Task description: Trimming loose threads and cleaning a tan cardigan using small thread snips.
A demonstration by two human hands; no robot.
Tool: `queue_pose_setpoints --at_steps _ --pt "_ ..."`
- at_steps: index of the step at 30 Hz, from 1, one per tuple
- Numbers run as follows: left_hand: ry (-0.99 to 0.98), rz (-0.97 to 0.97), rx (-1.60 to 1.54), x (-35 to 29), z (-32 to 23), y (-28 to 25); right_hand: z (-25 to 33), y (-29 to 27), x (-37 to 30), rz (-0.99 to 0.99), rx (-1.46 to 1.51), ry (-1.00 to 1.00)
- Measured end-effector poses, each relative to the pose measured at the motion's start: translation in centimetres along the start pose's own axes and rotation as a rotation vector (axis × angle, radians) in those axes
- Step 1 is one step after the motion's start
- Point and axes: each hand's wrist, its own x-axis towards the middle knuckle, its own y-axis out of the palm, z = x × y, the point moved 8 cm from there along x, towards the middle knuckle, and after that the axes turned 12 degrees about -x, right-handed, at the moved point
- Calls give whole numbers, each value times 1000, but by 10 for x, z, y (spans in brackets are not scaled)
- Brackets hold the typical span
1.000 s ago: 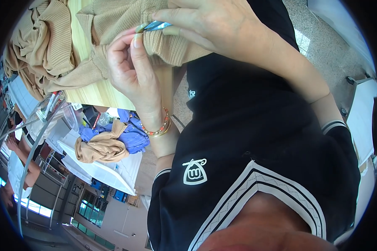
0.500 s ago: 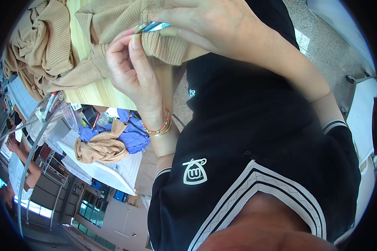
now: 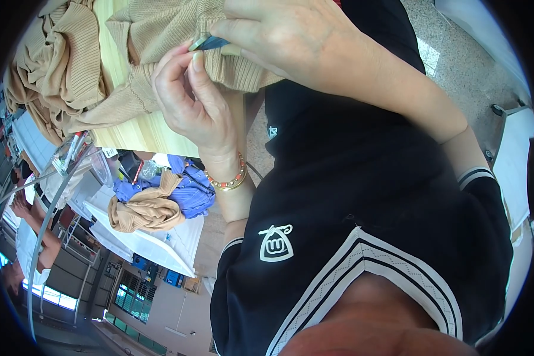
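A beige ribbed knit garment [image 3: 243,71] lies bunched at the edge of the pale wooden table. My left hand [image 3: 196,107], with a beaded bracelet on its wrist, pinches the knit between thumb and forefinger. Close above that pinch, my right hand [image 3: 288,38] is closed round a small tool with a dark blue, blade-like piece [image 3: 212,43]; its exact kind is hard to make out. The tool's tip meets the knit beside my left fingertips. My right fingers partly cover both the tool and the fabric.
More beige knitwear [image 3: 71,53] is heaped on the wooden table [image 3: 154,133] at the far left. Below, a white surface [image 3: 184,240] carries a blue garment [image 3: 193,193] and a beige knit piece [image 3: 145,210]. A metal rail [image 3: 38,237] curves at the left, with another person's arm [image 3: 44,231] beyond.
The blue piece has turned from bright and shiny to dark. My right hand has shifted slightly left, and my left hand slightly right and down, with both still at the same spot of knit.
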Motion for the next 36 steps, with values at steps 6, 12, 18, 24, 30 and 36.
queue_pose_setpoints --at_steps 6,12,18,24,30,36 --pt "-128 -48 -206 -3 8 -3 -6 2 -5 -2 16 -51" --pt "-517 -113 -503 -15 33 -12 -28 -13 -26 -25 139 74" --pt "-644 40 -434 -20 34 -12 -100 -14 -49 -87 220 361" --pt "-107 97 150 31 -33 -117 -130 -28 -58 -64 524 580" --pt "14 -210 227 24 -28 -228 -133 -21 -63 -61 513 538" --pt "-278 -534 -17 -22 60 -243 -96 13 -64 105 484 307"
